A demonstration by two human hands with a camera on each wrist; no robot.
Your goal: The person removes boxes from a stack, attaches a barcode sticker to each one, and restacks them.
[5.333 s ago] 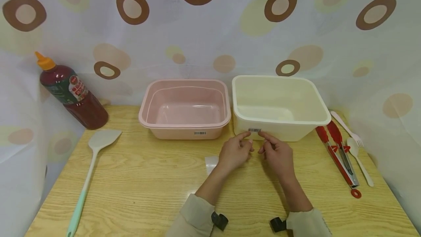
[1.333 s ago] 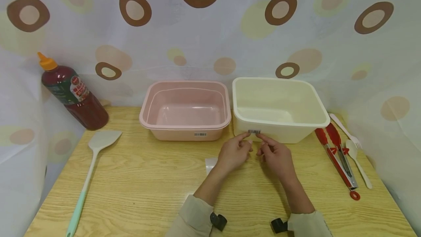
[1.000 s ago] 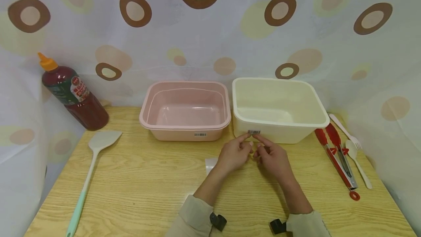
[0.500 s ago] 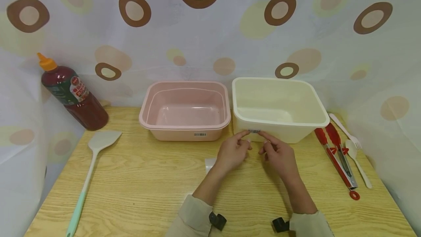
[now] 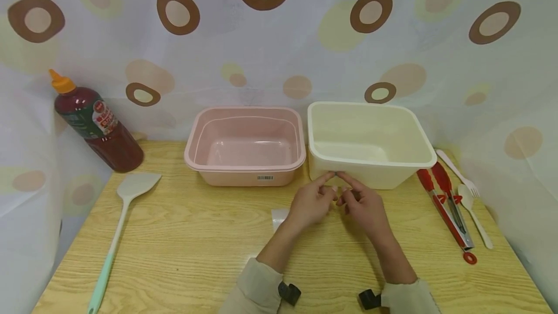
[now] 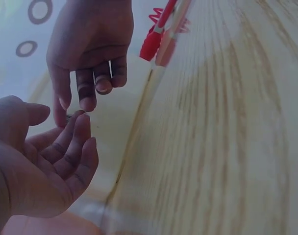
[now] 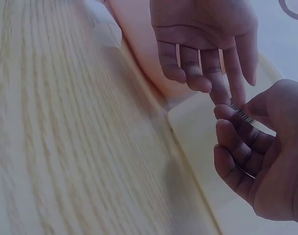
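Note:
A cream plastic bin stands at the back of the table, right of centre, with a small barcode sticker on its front wall. My left hand reaches to this wall with the index finger pointed at the sticker. From the other side my right hand does the same, and the two index fingertips meet over the sticker, hiding most of it in the head view. Both hands keep their other fingers loosely bent. Neither hand grips anything.
Left of the cream bin stands a pink bin with its own barcode. A sauce bottle and a long-handled turner are at the left. Red-tipped tongs, a spoon and a fork lie at the right.
Half a second ago the index fingertips were apart at the sticker's two ends, as they were earlier. Now they have come together over it. The bins have not moved.

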